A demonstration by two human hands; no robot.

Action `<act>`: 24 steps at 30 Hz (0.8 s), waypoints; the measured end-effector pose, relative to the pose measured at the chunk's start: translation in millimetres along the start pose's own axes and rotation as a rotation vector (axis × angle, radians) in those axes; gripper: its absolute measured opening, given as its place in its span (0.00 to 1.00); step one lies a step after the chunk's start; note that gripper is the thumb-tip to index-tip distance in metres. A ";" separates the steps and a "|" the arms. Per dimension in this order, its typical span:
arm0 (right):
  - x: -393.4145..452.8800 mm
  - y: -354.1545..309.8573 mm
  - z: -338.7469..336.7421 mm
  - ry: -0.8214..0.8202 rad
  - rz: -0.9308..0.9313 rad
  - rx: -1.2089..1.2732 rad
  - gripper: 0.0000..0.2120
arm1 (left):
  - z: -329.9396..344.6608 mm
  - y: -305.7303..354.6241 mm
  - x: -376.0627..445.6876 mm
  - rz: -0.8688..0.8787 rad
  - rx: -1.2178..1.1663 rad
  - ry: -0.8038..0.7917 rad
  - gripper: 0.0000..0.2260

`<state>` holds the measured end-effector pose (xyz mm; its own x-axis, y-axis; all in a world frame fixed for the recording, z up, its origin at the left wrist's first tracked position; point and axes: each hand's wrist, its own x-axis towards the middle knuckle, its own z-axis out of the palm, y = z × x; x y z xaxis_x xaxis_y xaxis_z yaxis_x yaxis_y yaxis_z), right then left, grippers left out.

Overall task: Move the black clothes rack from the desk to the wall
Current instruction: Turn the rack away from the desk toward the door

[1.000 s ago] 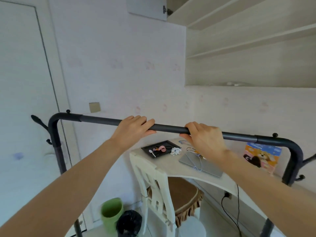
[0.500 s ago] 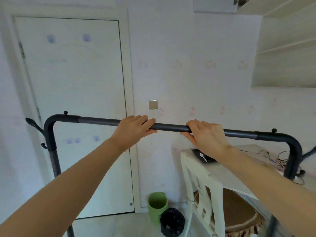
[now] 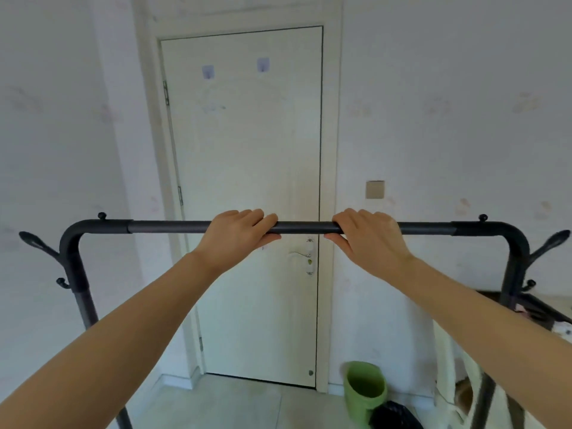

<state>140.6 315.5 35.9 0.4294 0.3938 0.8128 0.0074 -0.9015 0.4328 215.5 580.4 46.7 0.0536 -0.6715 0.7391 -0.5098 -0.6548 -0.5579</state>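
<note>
Left hand (image 3: 236,235): grip clamped over the top bar, fingers curled across the upper side, thumb tucked beneath. Right hand (image 3: 368,238): grip likewise clamped on the same bar, fingers over, thumb under. The two hands sit near the bar's middle, apart from each other, bare forearms reaching in from the lower corners.

Black clothes rack (image 3: 170,226): horizontal top bar running nearly the full width of the view, level, bending down at each end into an upright post. One small knob on top of each bend. Curved hook arm projecting outward from each post, with a smaller hook below it. Feet out of view; whether the rack rests on the floor cannot be told. It stands between the person and the door.

Door (image 3: 244,168): pale, closed, directly behind the bar's middle; lever handle (image 3: 301,253) showing just below the bar between the hands; two small stick-on hooks near the top.

Wall switch plate (image 3: 374,189): right of the door frame, above the bar.

Green bin (image 3: 365,388): on the floor, lower right, a black bag (image 3: 394,416) just beside it.

Desk (image 3: 554,305): far right edge, partly hidden behind the rack's right post, with a dark tray (image 3: 538,309) on it.
</note>
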 end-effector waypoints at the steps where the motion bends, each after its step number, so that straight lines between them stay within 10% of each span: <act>1: 9.3 -10.6 9.3 0.001 -0.003 0.032 0.21 | 1.6 -11.3 -10.0 -0.007 0.009 -0.018 0.14; 24: 192.5 -240.4 222.9 0.191 -0.218 0.637 0.18 | 31.5 -217.3 -182.3 -0.239 0.294 -0.308 0.14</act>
<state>422.8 567.9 1.3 0.1923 0.5501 0.8126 0.6289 -0.7048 0.3283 343.6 834.1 21.3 0.4136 -0.5330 0.7381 -0.1910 -0.8435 -0.5020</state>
